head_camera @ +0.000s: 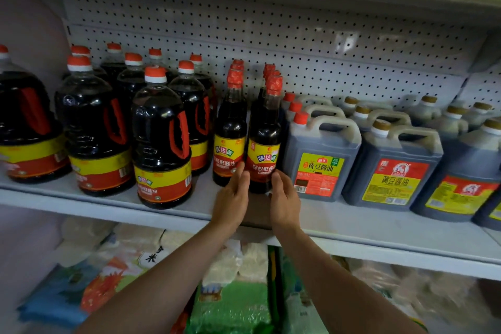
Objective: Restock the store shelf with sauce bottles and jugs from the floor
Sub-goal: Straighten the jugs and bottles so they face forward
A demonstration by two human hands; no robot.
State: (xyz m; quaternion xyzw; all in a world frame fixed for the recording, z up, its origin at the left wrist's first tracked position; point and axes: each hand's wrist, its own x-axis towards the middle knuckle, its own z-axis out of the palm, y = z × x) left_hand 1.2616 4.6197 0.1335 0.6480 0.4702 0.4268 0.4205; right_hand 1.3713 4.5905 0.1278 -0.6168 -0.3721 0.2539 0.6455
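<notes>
Dark glass-looking sauce bottle, red-capped with a yellow and red label, stands upright at the front of the shelf, and I have both hands at its base. My left hand lies along its 9 o'clock side, fingers straight and close together, tips touching the label. My right hand cups its 3 o'clock side, fingers gently curved against the lower body; I cannot tell whether the thumb wraps round. A twin bottle stands just beside it at 9 o'clock, the two nearly touching, with more red caps lined up behind both. The square jug with the green and yellow label sits close at 3 o'clock, and the big round jugs with red handles fill the shelf further toward 9 o'clock.

I judge this as the placing step: the bottle is on the shelf and is being squared up in its row. The next move calls for a light nudge toward 12 o'clock without tipping it or knocking its neighbours, then letting go and reaching for more stock
</notes>
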